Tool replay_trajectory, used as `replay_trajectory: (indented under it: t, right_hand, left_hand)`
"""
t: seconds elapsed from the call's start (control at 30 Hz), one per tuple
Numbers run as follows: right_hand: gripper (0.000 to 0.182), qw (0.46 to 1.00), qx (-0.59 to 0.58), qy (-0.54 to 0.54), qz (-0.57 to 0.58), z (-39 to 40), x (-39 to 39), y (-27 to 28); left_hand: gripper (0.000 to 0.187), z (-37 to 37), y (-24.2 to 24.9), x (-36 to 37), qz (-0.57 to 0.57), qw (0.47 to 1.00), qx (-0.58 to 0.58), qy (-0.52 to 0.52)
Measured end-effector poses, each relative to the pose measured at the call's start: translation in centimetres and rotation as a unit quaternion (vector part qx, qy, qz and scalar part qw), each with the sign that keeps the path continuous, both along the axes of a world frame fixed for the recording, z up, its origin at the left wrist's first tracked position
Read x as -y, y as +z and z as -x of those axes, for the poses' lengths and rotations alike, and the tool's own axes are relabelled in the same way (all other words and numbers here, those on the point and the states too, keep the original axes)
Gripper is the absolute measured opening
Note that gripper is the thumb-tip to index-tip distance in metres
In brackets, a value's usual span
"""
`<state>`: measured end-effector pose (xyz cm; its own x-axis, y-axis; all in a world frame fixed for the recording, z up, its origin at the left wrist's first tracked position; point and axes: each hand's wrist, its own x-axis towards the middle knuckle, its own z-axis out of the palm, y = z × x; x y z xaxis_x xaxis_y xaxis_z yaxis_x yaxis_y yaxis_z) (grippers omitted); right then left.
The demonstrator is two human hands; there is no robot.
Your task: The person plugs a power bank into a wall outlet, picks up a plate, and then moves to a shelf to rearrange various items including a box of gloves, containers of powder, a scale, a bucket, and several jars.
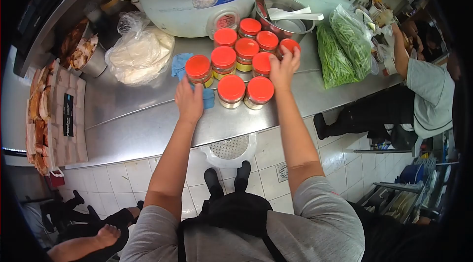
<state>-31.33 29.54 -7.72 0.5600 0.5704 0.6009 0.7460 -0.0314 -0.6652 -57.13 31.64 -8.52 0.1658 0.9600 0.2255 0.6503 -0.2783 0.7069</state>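
Several glass jars with red lids stand grouped on the steel counter [221, 126]. My left hand [189, 100] touches the near side of the leftmost jar [198, 67], its fingers partly hidden against the glass. On the right side of the group, my right hand [284, 70] is around a jar [262, 64], thumb near its lid and fingers reaching toward the jar behind [289, 46]. Two jars [231, 88] [259, 89] stand closest to the counter's front edge. A blue cloth [181, 65] lies beside and partly under the left end of the group.
Behind the jars are a large rice cooker [172, 10] and a metal bowl [290, 26] with white utensils. Bagged green beans [345, 50] lie right, a plastic bag of pale food [140, 55] left. A person [428, 94] stands at right; another person's hand [108, 235] is lower left.
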Motion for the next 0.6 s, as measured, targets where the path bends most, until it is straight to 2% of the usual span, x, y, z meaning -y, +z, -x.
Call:
replay_trajectory:
  t: [0.03, 0.1, 0.17, 0.27, 0.37, 0.4, 0.47, 0.5, 0.53, 0.6]
  right_hand:
    - [0.053, 1.000, 0.000, -0.009, 0.003, 0.8, 0.0, 0.0]
    - [0.058, 0.998, 0.037, -0.043, 0.003, 1.9, -0.1, -0.4]
    - [0.062, 0.996, 0.057, -0.070, 0.013, 3.0, -0.1, -0.5]
    - [0.066, 0.992, 0.059, -0.099, 0.056, 4.8, 0.2, 0.4]
    - [0.066, 0.989, 0.051, -0.087, 0.106, 6.0, 1.2, 0.9]
    - [0.065, 0.992, 0.042, -0.050, 0.112, 5.5, 2.0, 1.5]
    - [0.064, 0.998, -0.042, 0.052, -0.009, 1.7, 4.0, 2.9]
    - [0.061, 0.995, 0.094, -0.024, -0.013, -2.4, 4.9, 3.1]
    - [0.059, 0.985, 0.155, -0.070, 0.010, -6.2, 6.7, 5.3]
    - [0.055, 0.927, 0.195, -0.288, -0.141, -20.1, 9.2, 7.0]
  left_hand:
    - [0.075, 0.2, 0.2, 1.0, -0.041, 0.996, 0.083, -0.005]
    - [0.090, 0.2, -0.2, 3.0, -0.097, 0.985, 0.138, -0.029]
    - [0.108, -1.0, -0.8, 5.1, -0.133, 0.985, 0.085, -0.066]
    - [0.124, -3.3, 0.1, 7.3, -0.188, 0.974, 0.067, -0.110]
    - [0.126, -4.1, -0.6, 6.7, -0.164, 0.982, 0.072, -0.054]
    - [0.126, -4.3, -0.8, 6.7, -0.155, 0.984, 0.072, -0.046]
    - [0.126, -4.3, -1.0, 6.3, -0.140, 0.987, 0.070, -0.030]
    - [0.125, -4.4, -0.8, 6.2, -0.126, 0.990, 0.059, -0.023]
    - [0.125, -4.5, -0.5, 6.3, -0.111, 0.993, 0.047, -0.015]
    - [0.124, -4.3, -0.5, 6.3, -0.093, 0.995, 0.032, -0.007]
